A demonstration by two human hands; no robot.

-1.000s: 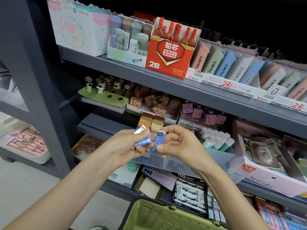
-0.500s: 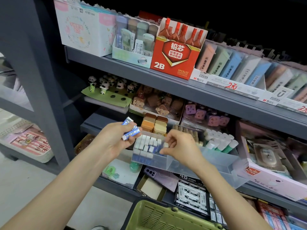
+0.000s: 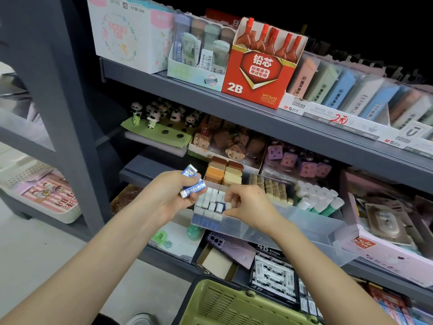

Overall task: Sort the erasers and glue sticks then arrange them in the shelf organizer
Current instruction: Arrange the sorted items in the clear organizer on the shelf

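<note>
A clear plastic shelf organizer (image 3: 311, 227) stands on the middle shelf. Its left compartment holds rows of white and blue erasers (image 3: 208, 202) on end. My left hand (image 3: 164, 198) hovers just left of it and grips two or three blue-and-white sleeved erasers (image 3: 192, 184). My right hand (image 3: 251, 204) reaches down into that compartment, its curled fingertips and thumb pinching a blue-sleeved eraser (image 3: 220, 206) that stands in the row. Beige erasers (image 3: 269, 186) fill the middle section. Glue sticks (image 3: 321, 201) with white caps stand in the right section.
A green basket (image 3: 234, 301) sits below my arms. Brown and tan block erasers (image 3: 223, 171) stand behind the organizer, panda and toast erasers further back. A red 2B lead box (image 3: 257, 73) is on the upper shelf. The grey shelf post (image 3: 70, 113) rises at left.
My right hand carried a blue-sleeved eraser from beside my left hand down into the organizer's left compartment. My left hand stayed put with its erasers.
</note>
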